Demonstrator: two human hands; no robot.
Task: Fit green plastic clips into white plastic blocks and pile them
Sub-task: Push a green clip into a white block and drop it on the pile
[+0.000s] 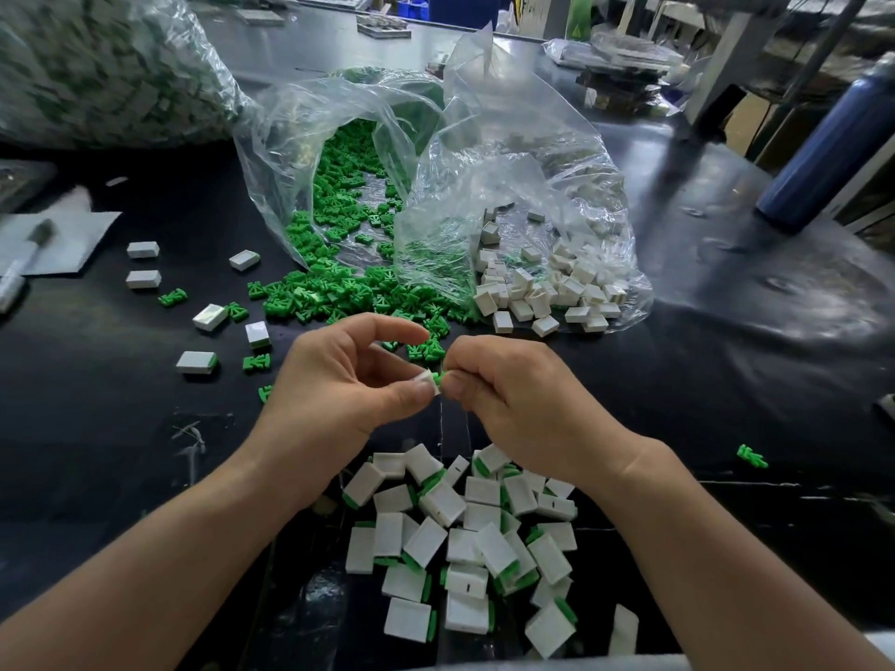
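I'm watching the left hand (339,394) pinching a white block (427,381) just beyond the pile of finished blocks (465,535). The right hand (513,409) is pinching a green clip (439,377) against that block. Farther beyond the pile, loose clips (310,295) are lying at a clear bag's (290,138) mouth.

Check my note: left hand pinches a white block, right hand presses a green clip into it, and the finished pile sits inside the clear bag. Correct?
One slip. The left hand pinches the white block, the right hand presses the green clip into it, but the head view shows the finished pile loose on the black table, outside the clear bag.
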